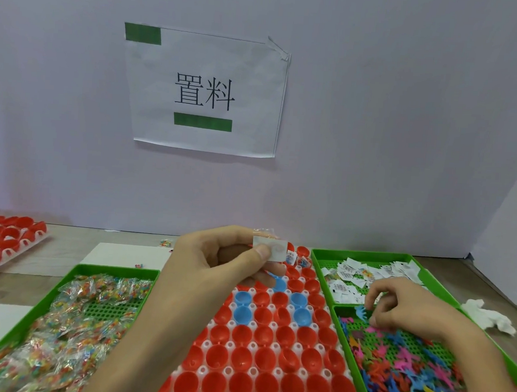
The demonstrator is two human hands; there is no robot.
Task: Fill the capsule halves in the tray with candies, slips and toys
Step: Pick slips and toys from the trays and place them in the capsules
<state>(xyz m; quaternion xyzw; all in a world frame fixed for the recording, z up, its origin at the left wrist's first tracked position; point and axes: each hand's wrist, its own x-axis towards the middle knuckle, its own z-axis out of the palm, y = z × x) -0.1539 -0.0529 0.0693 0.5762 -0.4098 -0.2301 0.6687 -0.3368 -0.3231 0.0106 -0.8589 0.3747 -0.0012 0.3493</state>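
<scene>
Left hand [216, 260] is up over the far end of the capsule tray [208, 344]. The thumb and forefinger pinch a white slip [273, 249] with a clear candy packet [264, 231] tucked behind it, and the other fingers are curled in.

Right hand [402, 307] is down in the toy bin [347, 352], fingertips closed on a little blue toy [360, 311] at the bin's far corner. The rest of that hand is loosely bent.

So I'd say this is the gather-one-set step, just before dropping it into a half. Most of the red capsule halves [284, 335] and the few blue halves [241, 314] look empty. Only a couple in the far row [291, 256] seem to have slips in them, so it's early days.

Tips for doing this bit well:
- Lift just one toy. That pile is tangled and spiky-looking, so a neighbour could easily ride along, and a small shake over the bin should sort that out.
- Keep the left pinch firm, because the packet looks slippery against paper.
- Fill the next empty half beside the done ones, row by row, so nothing gets skipped.
- Drop low into the cup, since slips probably flutter.

The candy bin [117, 270] on the left and the slip bin [369, 255] at far right are both well stocked.
</scene>
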